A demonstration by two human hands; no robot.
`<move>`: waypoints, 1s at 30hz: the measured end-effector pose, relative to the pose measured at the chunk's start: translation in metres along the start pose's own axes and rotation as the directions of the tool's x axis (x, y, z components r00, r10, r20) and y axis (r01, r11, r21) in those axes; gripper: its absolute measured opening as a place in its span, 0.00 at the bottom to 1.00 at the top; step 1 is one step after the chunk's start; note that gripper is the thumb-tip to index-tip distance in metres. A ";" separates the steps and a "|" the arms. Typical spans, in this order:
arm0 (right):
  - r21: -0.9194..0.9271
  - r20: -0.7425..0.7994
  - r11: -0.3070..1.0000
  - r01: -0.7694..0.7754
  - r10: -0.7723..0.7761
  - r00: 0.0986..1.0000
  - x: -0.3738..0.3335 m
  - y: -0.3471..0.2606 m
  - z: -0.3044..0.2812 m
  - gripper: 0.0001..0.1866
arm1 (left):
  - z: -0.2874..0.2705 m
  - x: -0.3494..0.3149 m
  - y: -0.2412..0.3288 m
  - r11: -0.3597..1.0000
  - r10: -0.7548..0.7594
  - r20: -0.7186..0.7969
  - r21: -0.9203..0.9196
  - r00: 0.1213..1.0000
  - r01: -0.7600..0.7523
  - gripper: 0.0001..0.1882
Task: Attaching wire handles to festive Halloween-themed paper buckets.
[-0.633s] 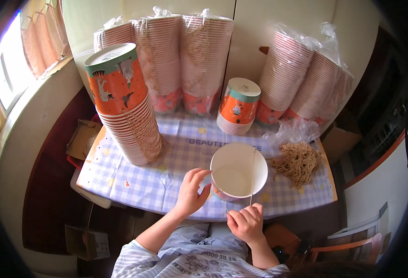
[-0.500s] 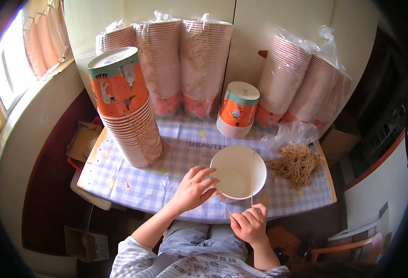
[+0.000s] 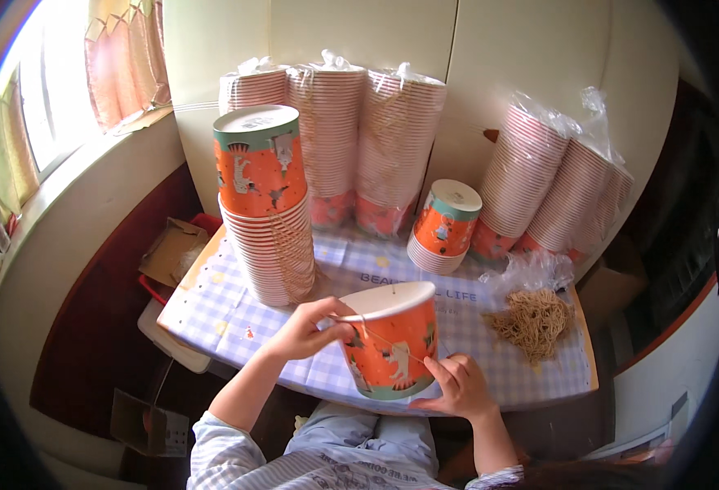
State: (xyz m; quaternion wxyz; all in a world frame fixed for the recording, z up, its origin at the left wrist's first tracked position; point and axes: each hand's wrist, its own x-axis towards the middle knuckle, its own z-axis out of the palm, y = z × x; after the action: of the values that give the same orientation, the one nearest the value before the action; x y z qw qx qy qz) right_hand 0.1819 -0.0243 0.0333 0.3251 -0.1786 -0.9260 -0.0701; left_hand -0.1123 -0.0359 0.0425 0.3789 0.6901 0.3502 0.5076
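Observation:
A paper bucket (image 3: pixel 392 359), orange with green bands and white animal figures, is tilted toward me near the table's front edge. My left hand (image 3: pixel 314 328) grips its rim on the left, thumb outside and fingers over the edge. A thin cord runs from the rim beside that hand down across the bucket's front. The cord leads to the fingertips of my right hand (image 3: pixel 461 385), which is closed at the bucket's lower right side. A bit of cord also shows inside the far rim. To the right lies a loose pile of tan cords (image 3: pixel 531 325).
A tall stack of upturned buckets (image 3: pixel 265 237), draped with cords, stands at left. Behind are several bagged stacks (image 3: pixel 400 147) and a shorter upturned stack (image 3: pixel 445 224). Clear plastic (image 3: pixel 531 272) lies above the cord pile. A checked cloth (image 3: pixel 237 302) covers the table.
The bucket has tipped, so its printed outside now faces me. My left hand has taken hold of the rim, and my right hand has moved up beside the bucket. The view has shifted.

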 end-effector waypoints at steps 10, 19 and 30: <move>0.242 -0.250 0.968 0.066 -0.003 0.968 0.083 0.024 -0.005 0.20 | -0.030 -0.025 0.005 0.914 -0.048 -0.282 -0.398 0.958 -0.072 0.17; 0.561 -0.467 0.828 -0.011 0.327 0.822 0.258 0.085 -0.035 0.10 | -0.032 -0.071 -0.029 0.983 -0.125 -0.388 -0.173 0.913 0.061 0.18; 0.610 -0.002 0.736 -0.292 0.371 0.929 0.446 0.114 0.001 0.14 | -0.043 -0.105 -0.058 0.993 -0.094 -0.491 0.012 0.866 0.114 0.08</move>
State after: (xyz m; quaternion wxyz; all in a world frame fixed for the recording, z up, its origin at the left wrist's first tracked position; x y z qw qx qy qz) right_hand -0.0993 0.2084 0.3134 0.4286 -0.2239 -0.8311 0.2747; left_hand -0.1843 -0.0923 -0.0455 0.2906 0.5266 0.4815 0.6375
